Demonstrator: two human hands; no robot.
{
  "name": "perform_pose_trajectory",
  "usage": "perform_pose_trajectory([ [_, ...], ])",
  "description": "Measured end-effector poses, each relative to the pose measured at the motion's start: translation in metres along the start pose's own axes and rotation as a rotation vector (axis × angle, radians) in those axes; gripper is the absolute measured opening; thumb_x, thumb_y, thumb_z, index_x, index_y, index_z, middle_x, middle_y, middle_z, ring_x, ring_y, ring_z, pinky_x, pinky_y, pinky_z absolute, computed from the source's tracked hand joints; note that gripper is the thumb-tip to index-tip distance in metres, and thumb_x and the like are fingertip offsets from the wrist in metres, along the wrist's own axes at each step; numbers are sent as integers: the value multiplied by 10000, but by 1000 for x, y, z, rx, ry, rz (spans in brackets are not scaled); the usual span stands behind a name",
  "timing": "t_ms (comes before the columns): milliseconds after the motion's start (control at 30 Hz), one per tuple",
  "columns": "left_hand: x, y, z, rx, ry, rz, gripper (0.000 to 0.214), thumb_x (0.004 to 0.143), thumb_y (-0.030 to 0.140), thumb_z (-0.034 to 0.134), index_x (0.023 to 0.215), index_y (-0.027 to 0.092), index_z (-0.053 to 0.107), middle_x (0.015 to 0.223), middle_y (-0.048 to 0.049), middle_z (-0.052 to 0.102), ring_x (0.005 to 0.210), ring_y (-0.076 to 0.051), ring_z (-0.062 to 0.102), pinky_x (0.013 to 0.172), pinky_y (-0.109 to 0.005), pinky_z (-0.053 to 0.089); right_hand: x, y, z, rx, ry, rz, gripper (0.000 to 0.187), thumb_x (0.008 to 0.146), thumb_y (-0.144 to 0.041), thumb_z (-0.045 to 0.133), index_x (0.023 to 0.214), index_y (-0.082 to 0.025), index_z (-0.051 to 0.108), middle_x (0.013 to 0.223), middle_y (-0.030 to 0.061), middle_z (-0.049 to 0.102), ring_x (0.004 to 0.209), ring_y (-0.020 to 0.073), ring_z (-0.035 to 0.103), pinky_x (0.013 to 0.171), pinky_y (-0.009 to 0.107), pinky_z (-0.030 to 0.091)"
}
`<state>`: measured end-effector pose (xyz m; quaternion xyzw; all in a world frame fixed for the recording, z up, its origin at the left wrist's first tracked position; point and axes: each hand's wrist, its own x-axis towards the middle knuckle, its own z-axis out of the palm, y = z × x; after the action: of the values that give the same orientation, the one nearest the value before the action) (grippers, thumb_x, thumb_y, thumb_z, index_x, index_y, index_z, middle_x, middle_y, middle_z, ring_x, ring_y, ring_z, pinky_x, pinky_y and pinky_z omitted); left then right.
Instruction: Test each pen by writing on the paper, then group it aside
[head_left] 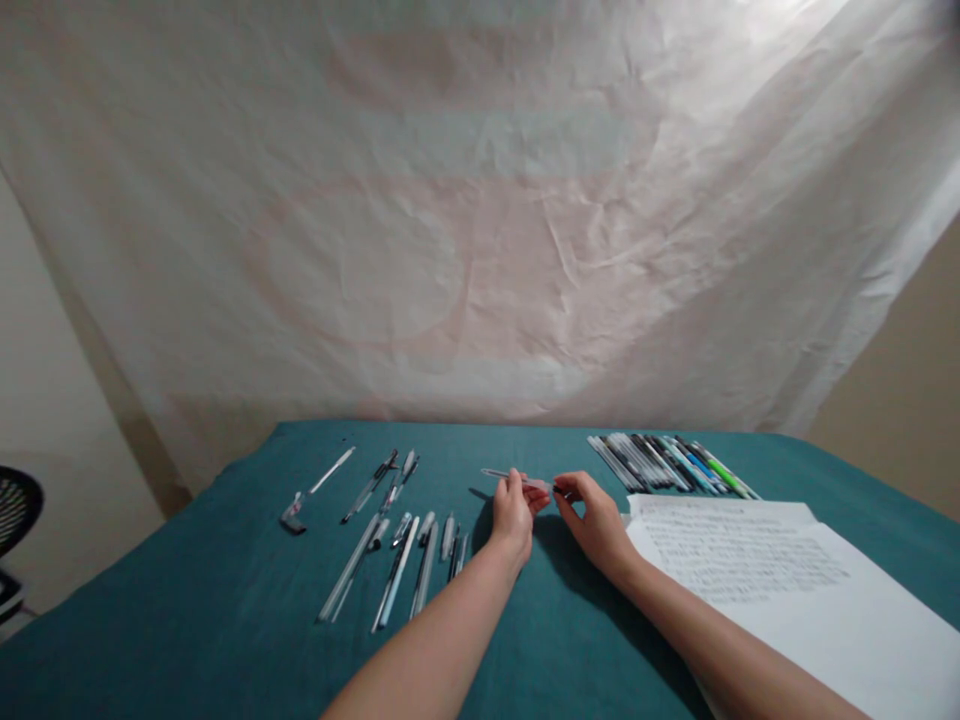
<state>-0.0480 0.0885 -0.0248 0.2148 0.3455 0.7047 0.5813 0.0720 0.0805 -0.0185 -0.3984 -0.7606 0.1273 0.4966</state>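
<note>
Both my hands meet above the middle of the teal tablecloth (570,640). My left hand (513,515) is closed round a clear pen (504,474) held level, its tip pointing left. My right hand (596,518) pinches the pen's right end with thumb and forefinger. To the left of my hands lie several pens and loose pen parts (401,560) in a rough row. A tidy row of assembled pens (671,462) lies at the back right.
White sheets of paper with writing (742,560) lie on the right of the table, partly under my right forearm. A wrinkled white sheet (480,220) hangs behind the table. A dark fan-like object (15,510) stands at the far left edge.
</note>
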Motion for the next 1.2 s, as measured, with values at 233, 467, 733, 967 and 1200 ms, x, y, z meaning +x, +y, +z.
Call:
perform_pose_trajectory([
  [233,1,1,0,-14,25,4,188,873,334,427,793,167,464,587,-19,581,532,-138,591,560,-262,488,2,0,-2,0,25,-5,200,834,-220,445,954,-193,603,904,70,578,793,170,574,727,305,483],
  [467,1,2,1,-30,33,-1,181,870,326,444,802,159,458,588,-23,579,531,-134,592,568,-269,502,2,1,-1,142,43,80,182,826,-301,485,923,-178,578,829,65,624,747,178,608,690,309,506],
  [733,1,0,1,-25,2,-6,191,857,341,466,797,160,468,587,-18,576,532,-133,594,559,-261,495,-1,4,1,187,17,131,198,818,-338,494,909,-181,574,813,69,647,713,187,629,680,329,519],
  [967,2,-1,0,-14,-16,-6,192,851,345,477,793,162,472,592,-18,585,523,-129,591,576,-266,493,0,1,-1,147,36,124,197,803,-344,517,882,-183,597,794,55,652,701,177,631,667,308,520],
  [1200,0,1,3,-11,-30,-16,184,866,320,456,792,153,469,596,-25,591,530,-126,596,590,-272,499,0,-1,-4,162,22,170,232,804,-377,505,888,-187,607,777,56,665,651,175,639,626,303,527],
])
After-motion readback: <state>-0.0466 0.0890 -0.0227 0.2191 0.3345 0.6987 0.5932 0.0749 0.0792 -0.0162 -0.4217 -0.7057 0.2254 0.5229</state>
